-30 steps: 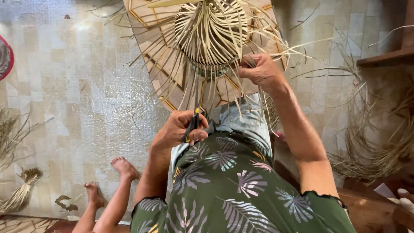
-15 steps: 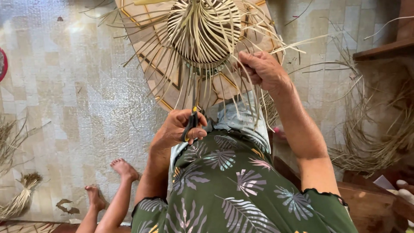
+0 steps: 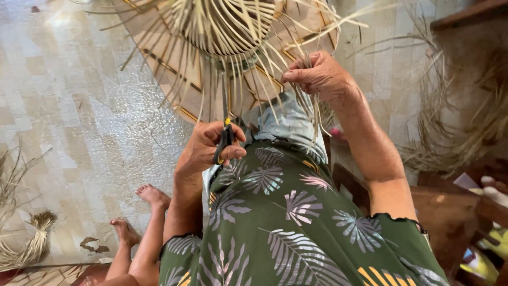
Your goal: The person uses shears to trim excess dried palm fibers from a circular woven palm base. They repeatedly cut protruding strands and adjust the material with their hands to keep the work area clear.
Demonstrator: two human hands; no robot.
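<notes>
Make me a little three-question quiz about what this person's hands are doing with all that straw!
1. True or false: the left hand holds black-and-yellow-handled scissors.
2. What does the right hand pinch: A) loose pale straw strands, B) a spoon?
3. Fill in: the round woven pale straw piece hangs over a pale tiled ____.

Key: 1 true; 2 A; 3 floor.
</notes>
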